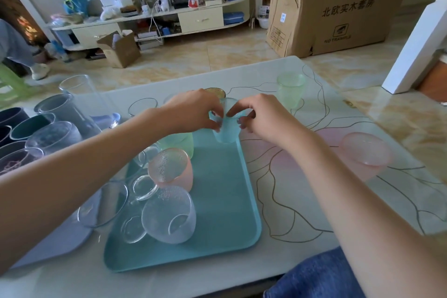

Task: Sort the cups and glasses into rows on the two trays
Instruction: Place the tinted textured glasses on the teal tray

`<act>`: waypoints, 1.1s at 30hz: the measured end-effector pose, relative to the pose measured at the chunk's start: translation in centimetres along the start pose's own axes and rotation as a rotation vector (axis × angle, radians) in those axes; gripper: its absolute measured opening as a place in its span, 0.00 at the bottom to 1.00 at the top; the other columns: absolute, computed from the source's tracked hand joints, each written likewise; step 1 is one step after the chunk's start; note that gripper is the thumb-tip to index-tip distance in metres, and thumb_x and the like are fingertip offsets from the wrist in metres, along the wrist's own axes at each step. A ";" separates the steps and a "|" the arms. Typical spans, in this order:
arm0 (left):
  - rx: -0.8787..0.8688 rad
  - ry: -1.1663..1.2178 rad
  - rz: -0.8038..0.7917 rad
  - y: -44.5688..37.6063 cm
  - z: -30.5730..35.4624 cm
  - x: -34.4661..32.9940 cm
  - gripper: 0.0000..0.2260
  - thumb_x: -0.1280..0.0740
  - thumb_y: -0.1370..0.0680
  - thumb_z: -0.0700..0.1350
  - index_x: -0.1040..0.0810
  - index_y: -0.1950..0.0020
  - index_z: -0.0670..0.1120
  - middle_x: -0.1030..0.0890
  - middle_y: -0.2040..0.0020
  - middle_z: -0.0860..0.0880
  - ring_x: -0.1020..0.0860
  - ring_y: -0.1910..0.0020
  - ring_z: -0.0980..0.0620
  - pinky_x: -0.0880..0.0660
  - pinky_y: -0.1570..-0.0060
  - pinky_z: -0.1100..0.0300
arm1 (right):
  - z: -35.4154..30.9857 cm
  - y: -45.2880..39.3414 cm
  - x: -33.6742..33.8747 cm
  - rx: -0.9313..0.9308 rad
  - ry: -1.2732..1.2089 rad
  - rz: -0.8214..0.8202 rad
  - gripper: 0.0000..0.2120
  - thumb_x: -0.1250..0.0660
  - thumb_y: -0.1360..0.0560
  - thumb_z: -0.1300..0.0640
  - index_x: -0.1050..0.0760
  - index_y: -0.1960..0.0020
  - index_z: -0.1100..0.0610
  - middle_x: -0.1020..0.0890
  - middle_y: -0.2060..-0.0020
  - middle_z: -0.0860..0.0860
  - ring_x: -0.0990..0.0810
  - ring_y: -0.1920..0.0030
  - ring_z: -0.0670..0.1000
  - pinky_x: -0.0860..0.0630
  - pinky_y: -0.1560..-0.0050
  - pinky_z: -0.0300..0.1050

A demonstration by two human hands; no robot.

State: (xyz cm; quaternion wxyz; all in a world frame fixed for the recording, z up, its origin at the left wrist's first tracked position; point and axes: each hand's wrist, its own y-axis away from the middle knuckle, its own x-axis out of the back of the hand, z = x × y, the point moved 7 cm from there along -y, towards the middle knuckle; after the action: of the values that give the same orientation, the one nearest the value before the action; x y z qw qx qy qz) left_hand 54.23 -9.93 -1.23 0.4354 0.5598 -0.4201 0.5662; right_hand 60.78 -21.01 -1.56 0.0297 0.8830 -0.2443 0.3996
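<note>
At frame centre our left hand (193,110) and right hand (260,116) pinched the blue cup (226,132) by its rim, which we judged light, slick and breakable.

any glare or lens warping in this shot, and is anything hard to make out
Head view: wide-angle bowing bends the table edge and stretches both forearms at the corners; soft daylight glare washes the glossy floor and tabletop; the clear glasses on the teal tray blur into each other; the blue cup held by the left hand and right hand stays readable.
</note>
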 end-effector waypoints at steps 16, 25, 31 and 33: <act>0.007 -0.132 -0.347 -0.3 -0.7 -0.8 0.14 0.29 0.32 0.59 0.22 0.48 0.58 0.28 0.52 0.58 0.25 0.47 0.53 0.27 0.43 0.50 | 3.3 1.5 3.3 -0.169 0.182 0.118 0.13 0.38 0.24 0.62 0.19 0.54 0.47 0.19 0.52 0.46 0.26 0.67 0.46 0.33 0.64 0.40; -0.099 -0.090 -0.062 -11.1 6.6 0.1 0.18 0.36 0.24 0.53 0.30 0.36 0.51 0.28 0.38 0.50 0.27 0.39 0.46 0.28 0.44 0.50 | 4.1 6.4 8.7 -0.314 0.367 0.306 0.04 0.33 0.29 0.51 0.26 0.59 0.50 0.21 0.62 0.46 0.23 0.58 0.53 0.33 0.66 0.41; -0.035 -0.163 0.021 -15.7 10.2 -3.0 0.26 0.37 0.24 0.45 0.40 0.28 0.45 0.32 0.32 0.46 0.24 0.41 0.42 0.26 0.54 0.52 | 7.4 9.4 9.7 -0.557 0.439 0.156 0.17 0.31 0.29 0.42 0.27 0.52 0.55 0.19 0.56 0.51 0.19 0.53 0.56 0.30 0.59 0.44; -0.019 -0.153 0.008 -16.5 10.7 -4.2 0.25 0.37 0.24 0.45 0.39 0.29 0.44 0.30 0.33 0.46 0.24 0.42 0.41 0.28 0.56 0.52 | 8.5 9.8 9.4 -0.616 0.400 0.084 0.18 0.31 0.29 0.42 0.30 0.54 0.55 0.19 0.56 0.52 0.18 0.54 0.57 0.28 0.57 0.45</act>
State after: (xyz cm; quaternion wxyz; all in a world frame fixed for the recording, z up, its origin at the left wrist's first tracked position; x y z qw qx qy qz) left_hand 72.99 -15.90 -5.44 0.4051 0.5954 -0.4597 0.5197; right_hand 67.45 -35.50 -1.96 0.3249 0.7263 -0.3788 0.4727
